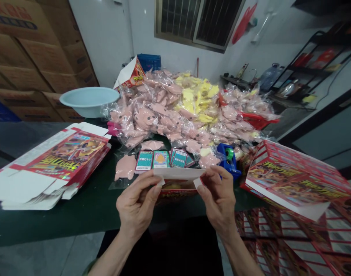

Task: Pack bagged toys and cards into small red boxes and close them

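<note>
Paper box (pixel 178 186) is between the two hands of the person, low over the dark green table top (pixel 77 214), and its red printed body is under a white flap that stands up. The left hand (pixel 138 205) pinches the left end of this flap with thumb and fingers, and the right hand (pixel 218 197) pinches the right end in the same way, so both hands are narrow and holding, not wide. Just behind the box lie some small teal and red cards (pixel 143 161), a flat pink piece in clear plastic (pixel 125 167) and a blue tape dispenser (pixel 228 159), which is near the right hand. On the left side is a flat stack of unfolded printed cartons (pixel 51 165), and on the right side is a tilted stack of red printed boxes (pixel 290 180). Further back there is a big heap of pink and yellow items in plastic bags (pixel 164 111), and beside it a pale blue basin (pixel 87 100) stands in front of large cardboard cartons (pixel 34 57).
</note>
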{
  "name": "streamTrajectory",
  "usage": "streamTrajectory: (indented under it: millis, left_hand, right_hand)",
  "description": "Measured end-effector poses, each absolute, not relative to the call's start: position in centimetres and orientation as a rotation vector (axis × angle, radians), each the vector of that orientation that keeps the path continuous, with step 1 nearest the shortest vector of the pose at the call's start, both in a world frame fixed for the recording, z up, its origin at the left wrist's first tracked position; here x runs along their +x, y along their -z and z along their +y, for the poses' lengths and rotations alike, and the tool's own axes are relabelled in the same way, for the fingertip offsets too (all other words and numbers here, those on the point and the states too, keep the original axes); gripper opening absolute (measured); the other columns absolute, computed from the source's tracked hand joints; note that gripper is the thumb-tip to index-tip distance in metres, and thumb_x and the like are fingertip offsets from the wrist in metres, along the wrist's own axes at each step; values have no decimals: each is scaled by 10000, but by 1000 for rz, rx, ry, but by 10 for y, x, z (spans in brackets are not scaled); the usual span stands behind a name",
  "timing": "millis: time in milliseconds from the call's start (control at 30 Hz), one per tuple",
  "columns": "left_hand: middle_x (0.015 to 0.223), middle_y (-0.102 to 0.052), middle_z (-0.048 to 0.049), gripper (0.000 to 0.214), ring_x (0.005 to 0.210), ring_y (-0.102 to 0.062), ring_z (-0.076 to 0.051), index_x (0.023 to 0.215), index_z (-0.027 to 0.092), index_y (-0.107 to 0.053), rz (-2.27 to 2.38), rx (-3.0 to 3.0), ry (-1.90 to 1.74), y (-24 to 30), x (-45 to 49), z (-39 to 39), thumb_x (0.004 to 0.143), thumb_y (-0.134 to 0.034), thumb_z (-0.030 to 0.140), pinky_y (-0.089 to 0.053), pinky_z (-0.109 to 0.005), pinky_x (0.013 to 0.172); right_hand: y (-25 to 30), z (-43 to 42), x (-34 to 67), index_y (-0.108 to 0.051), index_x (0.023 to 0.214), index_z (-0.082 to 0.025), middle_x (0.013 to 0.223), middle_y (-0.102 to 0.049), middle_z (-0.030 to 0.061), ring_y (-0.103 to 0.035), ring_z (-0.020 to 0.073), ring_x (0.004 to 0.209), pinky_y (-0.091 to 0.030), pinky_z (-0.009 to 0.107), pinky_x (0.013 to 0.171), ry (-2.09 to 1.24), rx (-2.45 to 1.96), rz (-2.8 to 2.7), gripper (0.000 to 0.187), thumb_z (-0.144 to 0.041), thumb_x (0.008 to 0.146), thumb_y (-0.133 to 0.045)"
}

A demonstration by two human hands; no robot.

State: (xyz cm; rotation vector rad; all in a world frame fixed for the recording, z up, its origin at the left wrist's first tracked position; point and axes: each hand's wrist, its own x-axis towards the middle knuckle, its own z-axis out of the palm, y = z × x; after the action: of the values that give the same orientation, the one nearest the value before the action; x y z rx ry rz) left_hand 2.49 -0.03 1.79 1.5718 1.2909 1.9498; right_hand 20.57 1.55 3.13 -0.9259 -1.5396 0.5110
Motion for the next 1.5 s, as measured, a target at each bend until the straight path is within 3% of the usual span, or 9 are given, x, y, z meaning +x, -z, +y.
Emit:
streamTrajectory:
  millis: [133, 233, 300, 433, 600, 767, 967, 1200, 1500]
  left_hand:
    - [947, -687, -43, 418, 808, -661, -131, 1216, 223, -529, 1061, 1431, -1782, -23, 21, -1, 809, -613, 181, -544, -216, 715]
    - [960, -650, -64, 212, 897, -624, -166, 1039, 203, -626, 965, 1548, -1723, -24, 16, 1, 833, -578, 187, -521, -264, 767]
    - [980, -630, -66, 117, 933, -597, -177, 911, 205, -651, 913, 1564, -1739, -20, 15, 2, 835, -571, 169, -504, -283, 779]
    - [1012, -614, -64, 143, 967, -576, -181, 912, 226, -659, 756, 1426, -1744, -13, 18, 4, 842, -553, 160, -487, -305, 799]
    - [1034, -617, -94, 156, 963, -599, -226, 888, 188, -608, 679, 1297, -1673, -22, 26, 2, 820, -581, 326, -519, -340, 755]
    - [939, -647, -71, 110, 862, -632, -161, 896, 171, -565, 954, 1510, -1684, -34, 33, 0, 795, -608, 167, -517, -258, 728]
    - [884, -679, -38, 74, 846, -640, -147, 855, 177, -623, 1076, 1561, -1801, -35, 36, 2, 837, -555, 155, -517, -255, 763]
    - [936, -686, -51, 75, 824, -644, -157, 820, 197, -677, 889, 1520, -1599, -32, 19, 7, 805, -613, 161, -517, -248, 664]
    - [922, -698, -74, 86, 849, -651, -196, 842, 188, -664, 717, 1529, -1795, -14, 23, 15, 822, -586, 157, -523, -313, 662]
  right_hand:
    - [-33, 16, 208, -592, 1025, -221, 947, -571, 36, -583, 133, 817, -494, 233, 667, -658, -881, -1645, 202, -158, 839, -546]
    - [-34, 14, 207, -615, 885, -209, 927, -560, 37, -581, 136, 835, -490, 241, 680, -628, -822, -1551, 132, -115, 834, -537]
    - [-36, 11, 209, -630, 918, -210, 984, -564, 57, -581, 150, 897, -499, 252, 706, -659, -819, -1566, 158, -113, 831, -541]
    - [-38, 7, 216, -622, 1051, -187, 1144, -548, 123, -572, 206, 984, -520, 277, 667, -814, -841, -1644, 231, -225, 831, -561]
    - [-39, 6, 215, -657, 906, -197, 1006, -635, 80, -618, 186, 910, -525, 241, 612, -729, -928, -1545, 113, -207, 798, -622]
    - [-43, 4, 211, -612, 995, -207, 972, -642, 51, -603, 122, 712, -488, 204, 519, -571, -1038, -1620, 179, -188, 817, -597]
    - [-42, 1, 203, -618, 989, -221, 917, -606, 41, -603, 153, 842, -504, 273, 703, -391, -991, -1674, 195, -121, 843, -537]
    - [-40, -7, 199, -627, 1041, -229, 1011, -582, 60, -598, 156, 901, -509, 274, 723, -322, -1011, -1686, 295, -57, 825, -523]
    - [-33, -11, 211, -533, 1238, -188, 1192, -529, 128, -547, 192, 1085, -514, 292, 826, -112, -984, -1954, 436, -43, 827, -525]
